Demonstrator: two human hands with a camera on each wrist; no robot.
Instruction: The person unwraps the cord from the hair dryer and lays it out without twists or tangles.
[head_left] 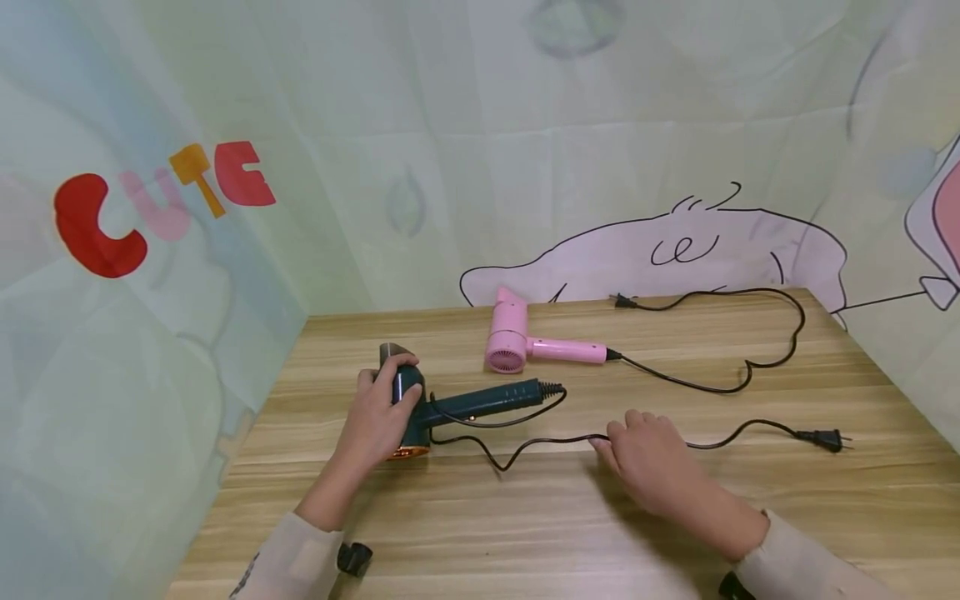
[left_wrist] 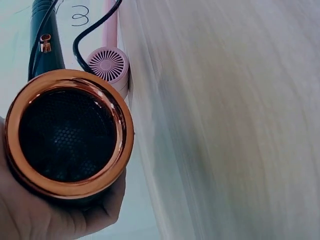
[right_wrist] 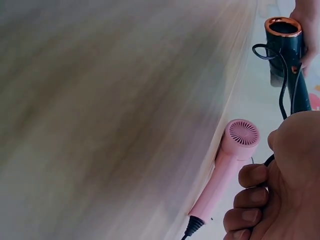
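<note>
My left hand grips the barrel of a dark green hair dryer, its fingers curled over the top. The dryer's handle points right, and a copper ring rims its round mesh end in the left wrist view. A black cord loops along the handle and runs right across the table. My right hand holds this cord partway along, between curled fingers and thumb. Past that hand the cord goes on to a black two-pin plug on the right.
A pink hair dryer lies farther back on the wooden table. Its black cord curves right and back to a plug near the rear edge. A printed curtain hangs behind and to the left.
</note>
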